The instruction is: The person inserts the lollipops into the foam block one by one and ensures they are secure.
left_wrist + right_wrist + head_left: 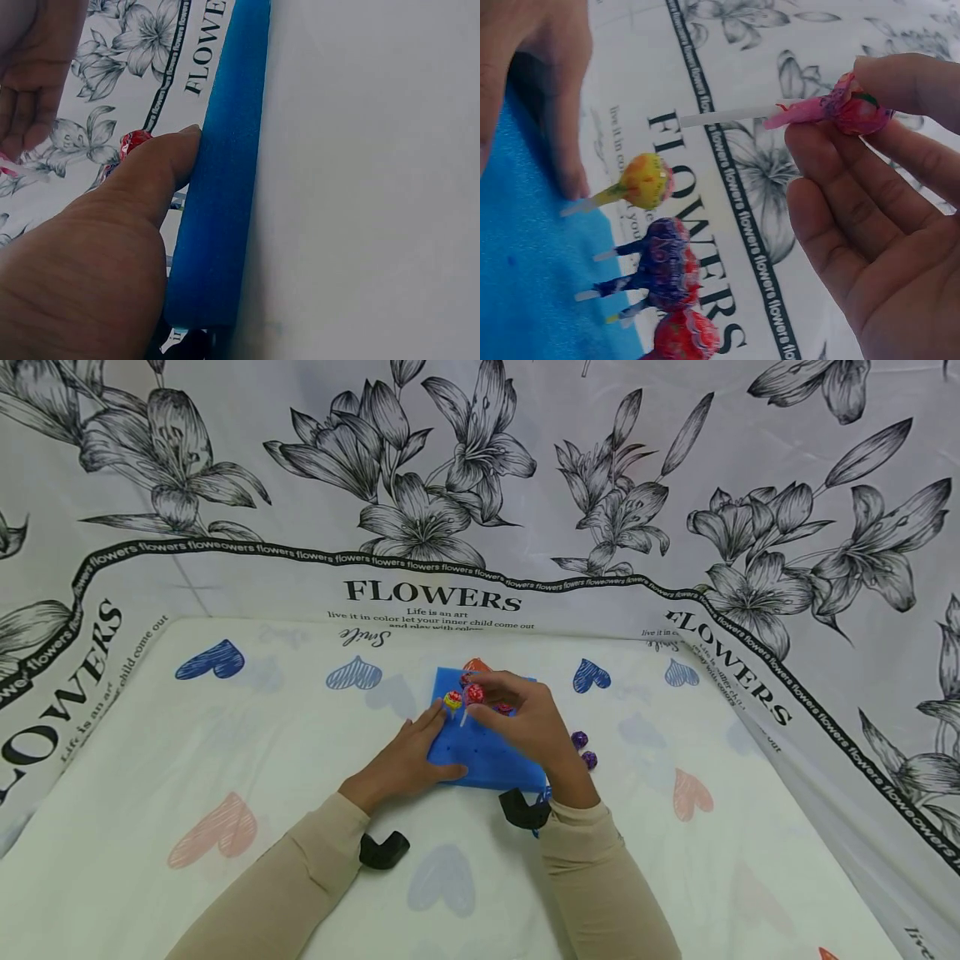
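Observation:
My right hand (531, 714) pinches a pink-wrapped lollipop (859, 112) by its round head between thumb and fingers. Its white stick points away from the palm, above the blue foam block (487, 760). Small holes dot the block's top. Upright in the block's far part stand a yellow lollipop (646, 180), purple lollipops (667, 259) and a red lollipop (686, 336). My left hand (405, 762) rests along the block's left side, fingers straight and thumb spread across the near part. The left wrist view shows its thumb (150, 169) against the block.
Two purple lollipops (585, 750) lie on the table to the right of the block. A white cloth with printed hearts covers the table (300, 760). Behind it hangs a flower-printed curtain (420, 468). Black mounts (384, 851) sit at both wrists.

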